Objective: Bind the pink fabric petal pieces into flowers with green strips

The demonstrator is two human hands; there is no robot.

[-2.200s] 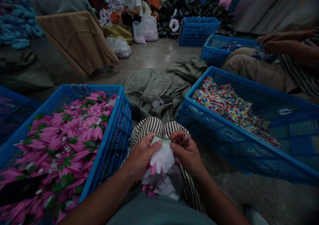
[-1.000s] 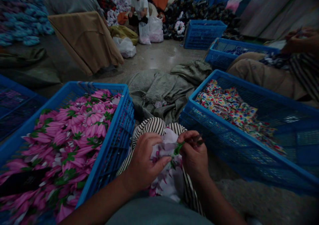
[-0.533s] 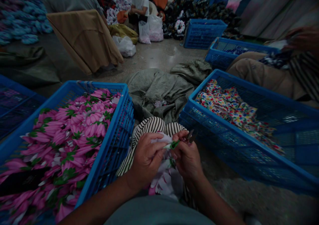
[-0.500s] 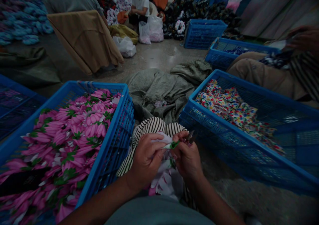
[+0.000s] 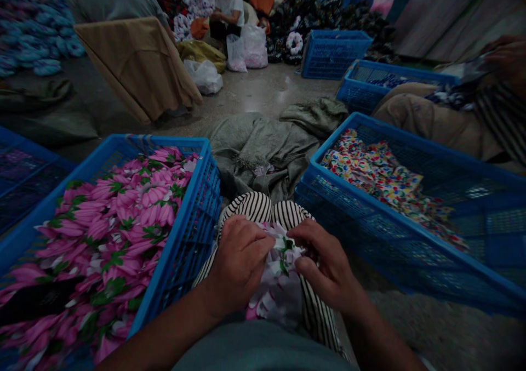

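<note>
Above my lap, my left hand [image 5: 240, 258] pinches the left edge of a white cloth piece [image 5: 282, 246] with pink and green parts. My right hand [image 5: 329, 264] is at the right side of that piece, its index finger and thumb apart and the other fingers curled out of sight. Something dark shows under the right fingers, but I cannot make it out. More white and pink petal-shaped cloth pieces [image 5: 271, 300] lie on my lap over black-and-white striped fabric [image 5: 249, 202].
At left, a blue crate [image 5: 164, 139] holds pink and green cloth pieces with a black object on them. At right, another blue crate [image 5: 394, 206] holds colourful patterned pieces. Grey sacking [image 5: 263, 141] lies between them. A person in striped clothing [image 5: 499, 113] sits at right.
My hands have moved apart, the right one going right and turning palm down. The metal blades that showed at the right fingers are no longer visible. The cloth piece now lies lower and spread.
</note>
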